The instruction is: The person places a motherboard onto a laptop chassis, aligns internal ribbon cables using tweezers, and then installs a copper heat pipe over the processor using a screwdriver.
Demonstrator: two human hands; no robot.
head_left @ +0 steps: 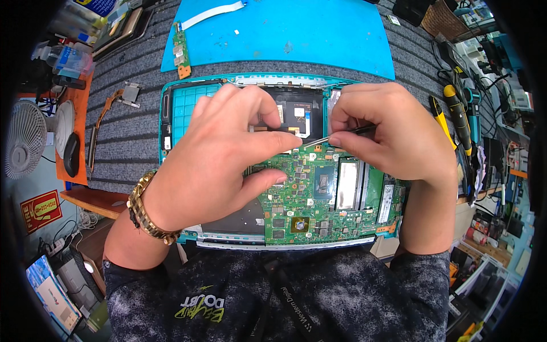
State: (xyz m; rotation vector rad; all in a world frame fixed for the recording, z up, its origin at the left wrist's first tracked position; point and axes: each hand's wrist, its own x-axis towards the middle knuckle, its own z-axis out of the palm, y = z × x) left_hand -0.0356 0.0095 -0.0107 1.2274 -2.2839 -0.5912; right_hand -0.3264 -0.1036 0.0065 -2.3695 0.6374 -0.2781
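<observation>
An opened teal laptop (191,114) lies in front of me, its green circuit board (293,188) exposed. My left hand (222,159) rests over it, fingers bent and apart; the index fingertip touches near a connector at the board's upper edge, with nothing visibly held. My right hand (387,131) grips a thin metal tool with a dark handle, seemingly tweezers (320,141), its tip beside that fingertip. A black module with a small white ribbon (299,113) sits above the board. The left fingers hide part of the interior.
A blue mat (273,31) at the back bears a small board (181,51) with a ribbon cable. A copper part (105,117), a fan (25,139) and a mouse (71,154) are left. Screwdrivers (456,119) and tools lie right; a screen (48,293) stands lower left.
</observation>
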